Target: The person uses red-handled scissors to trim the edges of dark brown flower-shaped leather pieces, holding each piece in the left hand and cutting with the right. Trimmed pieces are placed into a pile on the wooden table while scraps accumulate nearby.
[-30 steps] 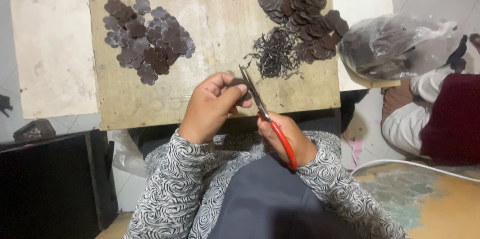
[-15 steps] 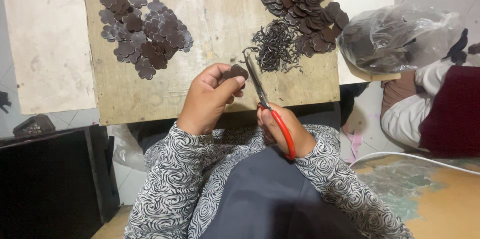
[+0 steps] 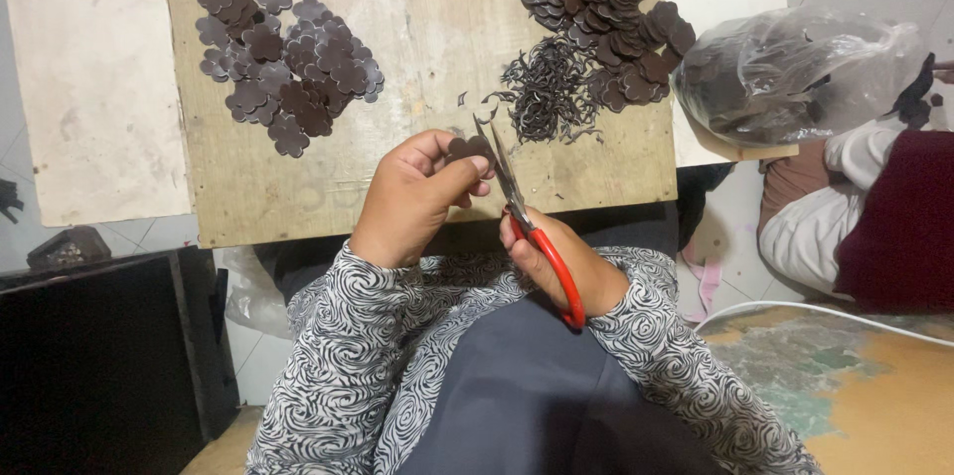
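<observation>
Now, head view only, seen from where I stand:

Bag: a clear plastic bag (image 3: 795, 73) sits at the right end of the bench, on a small pale board; dark pieces show through it, too crumpled over to tell their shape.
Left hand: the left hand (image 3: 417, 199) is closed in a pinch, thumb and fingertips gripping a dark brown flower-shaped piece (image 3: 469, 149) just above the near edge of the board.
Right hand: the right hand (image 3: 561, 266) is curled shut around the red handles of a pair of scissors (image 3: 527, 227); the blades point up and away, slightly parted, their tips touching the held piece.
Left pile: a heap of brown flower shapes (image 3: 288, 63) lies on the far left of the board, well apart from the hands.
Right pile: a second heap of like pieces (image 3: 601, 3) lies at the far right corner.
Trimmings: a tangle of thin dark offcuts (image 3: 547, 92) lies just beside the right pile, near the scissor tips.
Bench: a worn plywood board (image 3: 427, 8) carries both piles; a pale slab (image 3: 89, 78) lies to its left.
Room: tiled floor; a white cable (image 3: 825, 311) runs across it at right; a dark box (image 3: 89, 356) stands at lower left.
Neighbour: another person's clothing, white and dark red (image 3: 874, 217), shows at the right edge.
</observation>
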{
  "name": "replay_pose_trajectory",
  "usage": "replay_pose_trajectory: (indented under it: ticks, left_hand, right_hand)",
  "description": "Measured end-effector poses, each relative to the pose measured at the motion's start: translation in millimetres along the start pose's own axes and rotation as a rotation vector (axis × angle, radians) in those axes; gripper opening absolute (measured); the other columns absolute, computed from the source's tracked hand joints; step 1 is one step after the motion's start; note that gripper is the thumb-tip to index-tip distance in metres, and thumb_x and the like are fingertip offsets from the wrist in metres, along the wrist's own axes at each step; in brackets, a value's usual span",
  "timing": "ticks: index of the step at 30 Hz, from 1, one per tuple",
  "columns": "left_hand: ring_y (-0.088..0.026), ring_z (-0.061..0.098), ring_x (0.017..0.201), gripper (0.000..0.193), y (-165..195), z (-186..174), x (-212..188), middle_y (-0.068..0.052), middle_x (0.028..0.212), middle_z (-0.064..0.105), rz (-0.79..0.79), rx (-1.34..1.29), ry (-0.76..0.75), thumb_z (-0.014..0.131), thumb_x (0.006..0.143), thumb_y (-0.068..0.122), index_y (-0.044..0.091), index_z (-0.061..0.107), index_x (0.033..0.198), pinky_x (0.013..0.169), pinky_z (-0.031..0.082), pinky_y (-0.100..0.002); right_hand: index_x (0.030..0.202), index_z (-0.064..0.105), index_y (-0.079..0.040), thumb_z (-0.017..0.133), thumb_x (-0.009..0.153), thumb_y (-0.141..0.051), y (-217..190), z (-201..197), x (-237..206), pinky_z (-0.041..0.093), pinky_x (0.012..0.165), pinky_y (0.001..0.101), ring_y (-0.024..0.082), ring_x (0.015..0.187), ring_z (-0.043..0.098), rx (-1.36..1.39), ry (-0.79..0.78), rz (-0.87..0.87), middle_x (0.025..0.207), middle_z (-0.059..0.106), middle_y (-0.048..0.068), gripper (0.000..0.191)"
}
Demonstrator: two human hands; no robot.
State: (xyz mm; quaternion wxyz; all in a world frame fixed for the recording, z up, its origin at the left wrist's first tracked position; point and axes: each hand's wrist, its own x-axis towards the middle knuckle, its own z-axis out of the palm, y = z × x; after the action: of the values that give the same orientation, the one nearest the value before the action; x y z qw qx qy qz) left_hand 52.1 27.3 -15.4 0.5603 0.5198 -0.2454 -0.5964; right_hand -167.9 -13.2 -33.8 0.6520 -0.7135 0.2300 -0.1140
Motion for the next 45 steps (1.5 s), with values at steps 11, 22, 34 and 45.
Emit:
replay_pose_trajectory:
  ticks: [11,22,34,45]
  left_hand:
    - [-0.007,0.07,0.074,0.01,-6.3,6.3,0.0,-0.002,0.083,0.072,0.014,0.046,0.025,0.072,0.092,0.011,0.004,0.065,0.094,0.062,0.053,-0.021]
    - [-0.007,0.07,0.074,0.009,-12.1,8.1,3.0,-0.002,0.084,0.072,0.029,0.034,0.015,0.072,0.093,0.01,0.004,0.065,0.094,0.062,0.054,-0.021]
    - [-0.008,0.07,0.074,0.009,-9.1,7.6,-0.4,-0.003,0.085,0.072,0.016,0.02,0.021,0.072,0.093,0.009,0.003,0.065,0.094,0.064,0.054,-0.022]
    - [-0.008,0.07,0.074,0.01,-4.6,5.5,-3.3,-0.002,0.086,0.072,0.0,0.014,0.028,0.072,0.091,0.009,0.003,0.066,0.097,0.063,0.053,-0.022]
  right_hand:
    - [0.102,0.049,-0.008,0.041,0.107,-0.055,-2.2,2.1,1.6,0.042,0.068,0.026,0.01,0.074,0.044,-0.055,0.054,-0.031,0.082,0.046,-0.001,0.048]
    - [0.099,0.049,-0.007,0.039,0.104,-0.059,0.0,8.6,1.4,0.039,0.061,0.0259,0.01,0.069,0.041,0.077,0.096,0.072,0.079,0.044,0.0,0.054]
    - [0.096,0.048,-0.007,0.043,0.104,-0.061,4.2,10.7,0.1,0.041,0.064,0.0246,0.009,0.072,0.043,0.114,0.109,0.04,0.082,0.046,-0.001,0.055]
    - [0.093,0.05,-0.008,0.041,0.106,-0.056,5.8,6.9,0.0,0.044,0.066,0.0256,0.01,0.073,0.047,0.004,0.118,0.034,0.08,0.049,0.0,0.05]
